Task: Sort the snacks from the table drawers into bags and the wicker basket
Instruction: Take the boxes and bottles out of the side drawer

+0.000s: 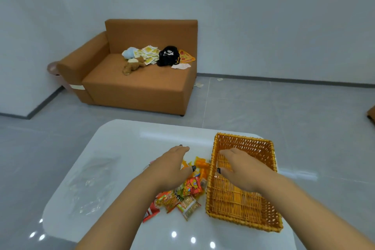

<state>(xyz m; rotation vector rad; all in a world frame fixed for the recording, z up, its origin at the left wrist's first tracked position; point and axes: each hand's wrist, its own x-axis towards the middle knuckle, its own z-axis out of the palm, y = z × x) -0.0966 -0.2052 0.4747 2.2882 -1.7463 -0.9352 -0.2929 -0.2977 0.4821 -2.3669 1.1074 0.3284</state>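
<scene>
My left hand (170,166) hovers, fingers relaxed and holding nothing, over the snacks (182,193) piled on the desk (121,148). My right hand (243,170), fingers loose and empty, reaches into the basket (243,205) beside them, ready for sorting.

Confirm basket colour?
Orange-yellow woven wicker basket, seen best in the head view.

Well beyond the hands, an orange sofa (140,79) stands against the white wall. On its seat lie a brown plush toy (133,66), scattered yellow papers (149,54), a black bag (168,56) and a pizza-print cushion (186,56).
</scene>
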